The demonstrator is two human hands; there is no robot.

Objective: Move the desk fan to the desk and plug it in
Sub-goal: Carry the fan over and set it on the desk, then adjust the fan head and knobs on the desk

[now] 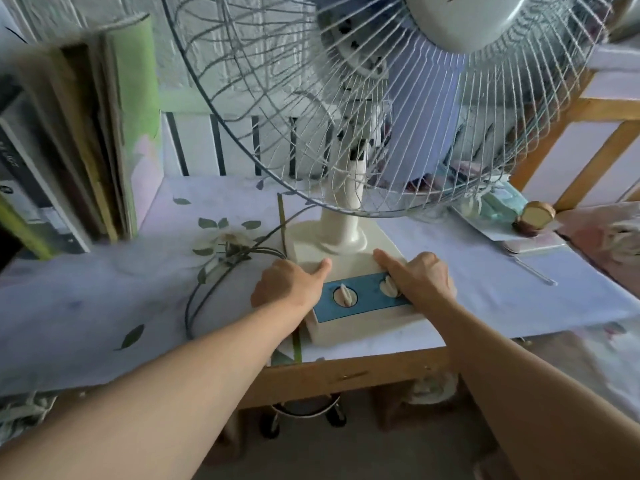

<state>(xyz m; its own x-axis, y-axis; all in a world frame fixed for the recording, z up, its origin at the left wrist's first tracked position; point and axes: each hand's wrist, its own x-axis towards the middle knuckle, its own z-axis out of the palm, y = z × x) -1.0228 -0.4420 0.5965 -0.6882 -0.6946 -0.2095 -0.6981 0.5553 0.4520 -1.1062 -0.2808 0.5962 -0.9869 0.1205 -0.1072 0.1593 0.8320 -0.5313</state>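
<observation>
A cream desk fan with a wire cage and a blue control panel with two knobs stands on the desk, near its front edge. My left hand grips the left side of the fan's base, thumb on top. My right hand holds the right side of the base, partly covering the right knob. The fan's dark cord loops on the desk to the left of the base; its plug is not visible.
Books and folders stand upright at the left. A tissue pack, a small round jar and a pen lie at the right. A wooden frame rises at the far right. A stool sits under the desk.
</observation>
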